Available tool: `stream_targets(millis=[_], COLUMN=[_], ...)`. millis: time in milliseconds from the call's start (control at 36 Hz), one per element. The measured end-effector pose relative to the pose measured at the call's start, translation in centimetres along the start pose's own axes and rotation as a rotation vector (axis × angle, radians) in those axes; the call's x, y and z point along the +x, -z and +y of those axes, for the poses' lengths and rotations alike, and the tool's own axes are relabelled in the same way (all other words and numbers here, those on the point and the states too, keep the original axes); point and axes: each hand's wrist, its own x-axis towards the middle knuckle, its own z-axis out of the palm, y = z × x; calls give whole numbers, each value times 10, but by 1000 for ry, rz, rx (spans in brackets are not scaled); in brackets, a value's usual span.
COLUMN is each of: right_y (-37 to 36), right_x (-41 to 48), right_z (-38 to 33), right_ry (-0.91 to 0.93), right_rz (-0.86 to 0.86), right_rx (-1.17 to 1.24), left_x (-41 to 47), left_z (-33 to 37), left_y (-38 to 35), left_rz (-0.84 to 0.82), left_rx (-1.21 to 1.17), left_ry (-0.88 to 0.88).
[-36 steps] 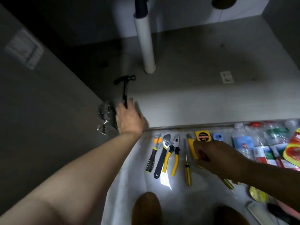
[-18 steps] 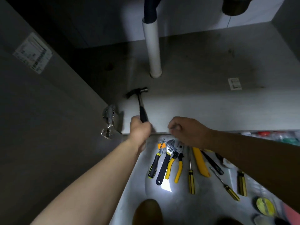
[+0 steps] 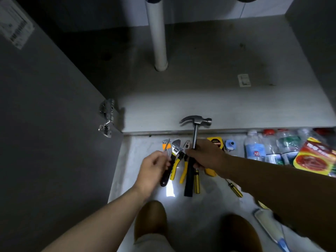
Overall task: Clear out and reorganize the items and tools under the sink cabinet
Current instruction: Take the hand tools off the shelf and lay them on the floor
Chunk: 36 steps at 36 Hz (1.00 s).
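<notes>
step in hand, by the look of it: setting hammer (image 3: pixel 195 122) into the tool row on the floor (image 3: pixel 131 148) outside the cabinet. gripping it with right hand (image 3: pixel 205 157), fingers wrapped round the neck where steel shaft meets black grip. head out over the lip of the cabinet floor (image 3: pixel 236 110), grip pointing back over the row, between pliers (image 3: pixel 183 172) and screwdriver (image 3: pixel 196 182).

to do well: lower flat, grip end first, parallel to the neighbours. slide back so the head clears the lip. avoid dropping the heavy head on wrench (image 3: pixel 175 148) or tape measure (image 3: pixel 216 140). release only once lying flat.

left hand (image 3: pixel 151 171) just beside the right, apart from it, not on the hammer. fingers loosely curled near the wrench's handle; cannot tell whether touching or holding anything. bottles (image 3: pixel 254 150) well off to the right.
</notes>
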Motion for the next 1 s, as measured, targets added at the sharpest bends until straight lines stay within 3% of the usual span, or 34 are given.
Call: stream_targets(millis=[56, 111, 194, 306, 361, 472, 639, 722, 778, 861, 1000], right_y=[-5, -18, -48, -83, -95, -103, -73, -54, -44, -30, -4], right_x=[2, 5, 8, 12, 13, 13, 11, 7, 6, 6, 2], right_z=[2, 3, 2, 2, 3, 8, 20, 25, 27, 34, 47], right_ry=[-4, -12, 1, 164, 204, 40, 114, 118, 123, 162, 198], right_rz=[-80, -170, -281, -329, -340, -434, -389, -370, -334, -299, -258], right_rx=[-125, -207, -309, -544, -532, -258, -485, -486, -510, -574, -597], left_x=[7, 10, 4, -4, -3, 10, 40, 53, 62, 66, 64], left_z=[-11, -20, -32, -50, -59, -69, -67, -65, -69, -74, -74], left_y=[14, 25, 28, 22, 23, 41, 56, 50, 50, 54, 55], left_rz=[183, 231, 42, -271, -234, -12, 213, 320, 384, 401, 360], left_rx=[-15, -31, -249, -462, -559, -617, -357, -258, -53, 275, 452], left_ry=[27, 59, 206, 364, 404, 441, 408, 361, 335, 298, 282])
